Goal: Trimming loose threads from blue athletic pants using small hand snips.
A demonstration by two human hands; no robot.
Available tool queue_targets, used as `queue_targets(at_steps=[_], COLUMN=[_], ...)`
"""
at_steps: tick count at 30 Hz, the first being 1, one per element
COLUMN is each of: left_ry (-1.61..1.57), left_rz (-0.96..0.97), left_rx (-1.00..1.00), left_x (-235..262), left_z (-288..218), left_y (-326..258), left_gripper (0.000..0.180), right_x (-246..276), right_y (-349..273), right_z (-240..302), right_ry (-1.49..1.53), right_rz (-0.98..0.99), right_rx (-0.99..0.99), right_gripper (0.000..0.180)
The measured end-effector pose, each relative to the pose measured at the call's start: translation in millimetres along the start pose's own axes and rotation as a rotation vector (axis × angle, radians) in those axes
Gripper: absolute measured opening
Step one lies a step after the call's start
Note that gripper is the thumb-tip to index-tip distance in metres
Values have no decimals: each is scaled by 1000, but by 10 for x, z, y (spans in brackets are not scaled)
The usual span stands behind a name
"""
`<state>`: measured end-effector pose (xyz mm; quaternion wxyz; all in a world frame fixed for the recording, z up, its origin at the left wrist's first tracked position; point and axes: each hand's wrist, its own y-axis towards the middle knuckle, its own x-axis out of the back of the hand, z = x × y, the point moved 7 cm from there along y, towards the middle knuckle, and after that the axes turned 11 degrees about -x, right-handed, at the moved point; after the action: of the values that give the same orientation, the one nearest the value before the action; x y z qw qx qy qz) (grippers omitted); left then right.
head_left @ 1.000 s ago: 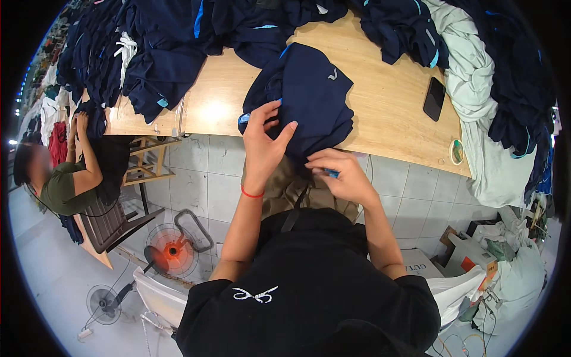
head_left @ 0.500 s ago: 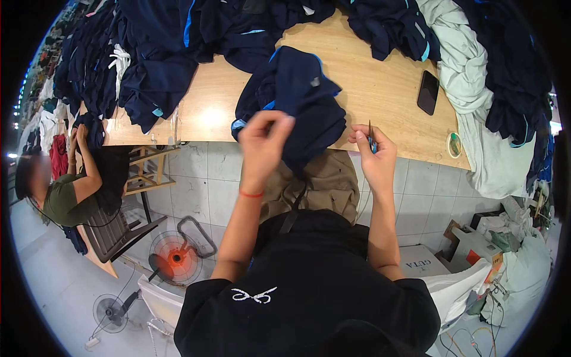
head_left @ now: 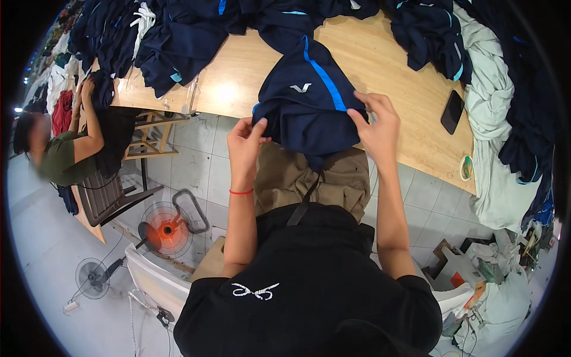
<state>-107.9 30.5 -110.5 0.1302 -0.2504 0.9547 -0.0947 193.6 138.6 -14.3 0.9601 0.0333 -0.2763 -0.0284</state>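
A navy garment (head_left: 309,122) with a bright blue stripe and a small pale mark lies at the table's near edge and hangs over toward my lap. My left hand (head_left: 245,140) pinches its left edge between thumb and fingers, and a red string circles that wrist. At the garment's right edge, by the stripe's lower end, my right hand (head_left: 378,122) grips the cloth with thumb and forefinger. A small bluish bit shows inside the right hand; whether it is the snips cannot be made out.
Heaps of navy garments (head_left: 184,47) cover the far side of the wooden table (head_left: 410,113). A black phone (head_left: 452,112), a tape roll (head_left: 466,168) and pale cloth (head_left: 491,89) are at the right. Left, a co-worker (head_left: 71,146) handles dark cloth; fans (head_left: 168,229) stand on the floor.
Both hands have come onto the garment's edges and hold it spread, with the stripe and pale mark facing up. The snips' blade, upright in my right hand before, no longer shows. The view has shifted.
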Motion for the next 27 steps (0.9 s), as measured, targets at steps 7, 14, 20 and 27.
queue_targets(at_steps=[7,14,20,27], left_ry=[670,246,-605,-1119], left_rz=[-95,-157,-82,211], left_rx=[-451,33,273,410], left_x=[351,369,212,-167], left_z=[-144,141,351,-20], left_y=[-73,-109,-82,8], left_gripper=[13,14,26,36], right_x=[25,-267,-334,63], right_y=[52,85,39,-126], right_z=[-90,-199,-269,-696], right_ry=[124,-26,-4,1517], right_rz=[-70,53,84,392], right_rx=[73,18,246,-968], right_gripper=[14,17,15,14])
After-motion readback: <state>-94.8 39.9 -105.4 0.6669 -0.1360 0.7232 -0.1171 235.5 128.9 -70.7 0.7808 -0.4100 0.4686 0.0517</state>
